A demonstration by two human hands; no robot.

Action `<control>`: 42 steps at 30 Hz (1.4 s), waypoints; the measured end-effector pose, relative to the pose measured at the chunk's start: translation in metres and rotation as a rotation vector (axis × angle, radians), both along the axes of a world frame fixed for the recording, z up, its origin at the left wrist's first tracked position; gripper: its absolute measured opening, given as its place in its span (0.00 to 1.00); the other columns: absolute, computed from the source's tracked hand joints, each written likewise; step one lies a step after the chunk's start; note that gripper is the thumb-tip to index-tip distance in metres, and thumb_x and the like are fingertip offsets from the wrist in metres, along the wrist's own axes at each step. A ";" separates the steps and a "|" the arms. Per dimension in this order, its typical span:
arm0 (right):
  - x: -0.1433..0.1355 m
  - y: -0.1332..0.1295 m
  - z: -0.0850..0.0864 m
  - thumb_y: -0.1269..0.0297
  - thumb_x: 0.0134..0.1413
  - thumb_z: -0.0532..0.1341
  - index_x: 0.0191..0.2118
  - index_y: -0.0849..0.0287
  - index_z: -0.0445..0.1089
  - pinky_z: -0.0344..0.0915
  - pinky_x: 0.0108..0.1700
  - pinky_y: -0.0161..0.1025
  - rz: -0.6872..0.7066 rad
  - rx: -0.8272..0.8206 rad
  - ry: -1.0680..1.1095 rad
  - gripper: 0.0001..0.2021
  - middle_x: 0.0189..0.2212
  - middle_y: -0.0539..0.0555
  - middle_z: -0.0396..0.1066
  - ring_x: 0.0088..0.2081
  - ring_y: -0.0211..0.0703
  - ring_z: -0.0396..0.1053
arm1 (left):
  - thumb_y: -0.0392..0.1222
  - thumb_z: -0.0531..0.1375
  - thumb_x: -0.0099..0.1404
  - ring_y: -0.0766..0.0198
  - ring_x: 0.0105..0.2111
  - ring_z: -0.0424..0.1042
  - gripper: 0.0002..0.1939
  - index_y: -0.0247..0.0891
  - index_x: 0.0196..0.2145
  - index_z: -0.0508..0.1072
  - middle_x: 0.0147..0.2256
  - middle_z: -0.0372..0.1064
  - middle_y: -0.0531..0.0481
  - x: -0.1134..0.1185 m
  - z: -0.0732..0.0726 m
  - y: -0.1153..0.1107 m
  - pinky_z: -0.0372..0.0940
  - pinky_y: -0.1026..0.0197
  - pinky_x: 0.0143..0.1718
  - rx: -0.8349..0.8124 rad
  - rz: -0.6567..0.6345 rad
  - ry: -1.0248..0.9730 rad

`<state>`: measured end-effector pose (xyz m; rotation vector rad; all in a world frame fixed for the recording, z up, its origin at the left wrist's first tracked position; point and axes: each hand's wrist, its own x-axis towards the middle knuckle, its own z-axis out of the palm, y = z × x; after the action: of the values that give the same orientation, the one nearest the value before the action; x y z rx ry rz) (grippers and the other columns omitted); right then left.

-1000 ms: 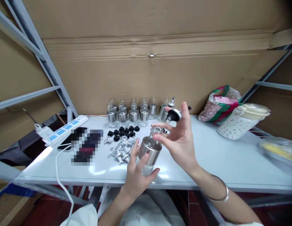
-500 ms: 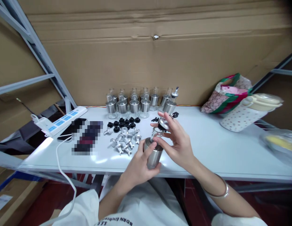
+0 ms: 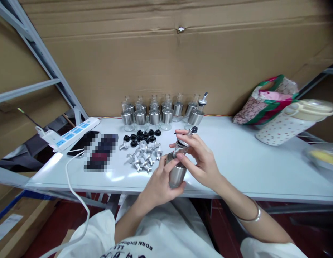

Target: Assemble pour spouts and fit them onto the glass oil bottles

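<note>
My left hand [image 3: 162, 184] is wrapped around the metal-sleeved body of a glass bottle [image 3: 177, 175], held tilted over the front of the table. At its neck, my right hand [image 3: 202, 161] is closed around a silver pourer stopper [image 3: 183, 142] with a black-tipped spout; the fingers hide part of the joint between stopper and glass. Left of the hands lie several silver pourer tops [image 3: 142, 157] in a heap. Behind these sit several black stoppers [image 3: 139, 138]. At the back stand several open bottles [image 3: 154, 116], and one bottle [image 3: 196, 116] there has a pourer fitted.
On the left are a white power strip [image 3: 77, 134], a dark phone [image 3: 84, 143] and a white cable [image 3: 72, 186]. A patterned bag [image 3: 265, 104], a dotted jug [image 3: 279, 125] and a plastic-covered bowl [image 3: 322, 157] stand on the right. Cardboard [image 3: 166, 64] rises behind the table.
The pourer stopper has come down closer onto the bottle's neck, my right hand moving with it. My left hand keeps its hold. The whole view has shifted slightly.
</note>
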<state>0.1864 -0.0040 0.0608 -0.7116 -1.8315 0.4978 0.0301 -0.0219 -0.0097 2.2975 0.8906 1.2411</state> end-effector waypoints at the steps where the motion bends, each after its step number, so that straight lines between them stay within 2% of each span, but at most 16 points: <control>1: -0.001 0.000 0.000 0.68 0.61 0.56 0.58 0.50 0.62 0.77 0.42 0.45 0.000 0.001 0.003 0.20 0.56 0.60 0.61 0.55 0.50 0.66 | 0.37 0.63 0.58 0.50 0.55 0.65 0.43 0.51 0.62 0.42 0.58 0.50 0.39 0.000 0.000 0.000 0.69 0.48 0.48 -0.009 -0.002 0.000; 4: -0.005 0.002 0.000 0.68 0.60 0.56 0.56 0.52 0.64 0.77 0.42 0.44 -0.013 0.009 0.024 0.18 0.55 0.60 0.62 0.54 0.50 0.66 | 0.37 0.63 0.58 0.49 0.56 0.63 0.42 0.51 0.62 0.42 0.57 0.50 0.39 0.000 0.000 0.001 0.68 0.47 0.50 -0.035 -0.009 -0.017; 12: -0.015 0.003 -0.002 0.70 0.59 0.56 0.48 0.55 0.69 0.76 0.34 0.39 -0.089 0.029 0.060 0.12 0.45 0.58 0.66 0.39 0.42 0.73 | 0.36 0.63 0.57 0.49 0.59 0.59 0.41 0.50 0.61 0.44 0.56 0.52 0.41 0.001 0.005 0.001 0.67 0.47 0.51 -0.051 -0.046 -0.054; 17: -0.015 0.005 -0.006 0.71 0.59 0.57 0.46 0.54 0.71 0.76 0.34 0.39 -0.086 0.036 0.109 0.11 0.44 0.57 0.68 0.41 0.43 0.74 | 0.35 0.63 0.56 0.47 0.62 0.54 0.40 0.50 0.59 0.45 0.58 0.52 0.42 0.001 0.003 0.000 0.64 0.45 0.54 -0.056 -0.037 -0.037; 23: -0.015 0.006 -0.004 0.70 0.59 0.59 0.43 0.54 0.74 0.74 0.33 0.39 -0.077 0.010 0.140 0.09 0.41 0.55 0.70 0.35 0.41 0.73 | 0.37 0.64 0.56 0.47 0.61 0.56 0.40 0.50 0.60 0.45 0.58 0.51 0.41 0.000 0.001 -0.001 0.64 0.45 0.54 -0.089 -0.022 -0.028; 28: -0.012 0.002 -0.005 0.74 0.58 0.58 0.43 0.52 0.74 0.74 0.37 0.41 -0.065 0.081 0.144 0.12 0.37 0.54 0.70 0.41 0.44 0.73 | 0.40 0.63 0.58 0.48 0.58 0.61 0.40 0.51 0.60 0.43 0.59 0.48 0.40 0.000 -0.001 0.000 0.65 0.44 0.53 -0.055 -0.056 0.007; 32: -0.009 -0.001 -0.005 0.76 0.58 0.56 0.48 0.51 0.72 0.74 0.40 0.41 -0.047 0.154 0.092 0.16 0.39 0.55 0.70 0.46 0.46 0.71 | 0.43 0.62 0.61 0.47 0.59 0.61 0.42 0.53 0.62 0.37 0.60 0.46 0.38 0.000 -0.002 0.001 0.64 0.42 0.54 -0.027 -0.082 0.038; 37: 0.000 -0.005 0.006 0.76 0.60 0.52 0.55 0.53 0.68 0.73 0.45 0.45 -0.038 0.178 -0.115 0.21 0.45 0.59 0.69 0.50 0.48 0.70 | 0.45 0.60 0.64 0.48 0.60 0.59 0.42 0.54 0.63 0.35 0.61 0.45 0.39 -0.001 0.000 0.000 0.64 0.42 0.55 -0.038 -0.089 0.014; 42: 0.012 -0.011 0.023 0.75 0.58 0.55 0.58 0.51 0.63 0.72 0.47 0.46 -0.004 0.092 -0.388 0.23 0.51 0.60 0.68 0.54 0.50 0.67 | 0.45 0.60 0.64 0.45 0.62 0.54 0.46 0.54 0.64 0.27 0.62 0.41 0.37 -0.001 0.000 -0.001 0.61 0.40 0.57 -0.054 -0.094 -0.045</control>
<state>0.1987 -0.0153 0.0842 -0.7880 -2.1975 0.2825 0.0296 -0.0228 -0.0101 2.2342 0.7814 1.2090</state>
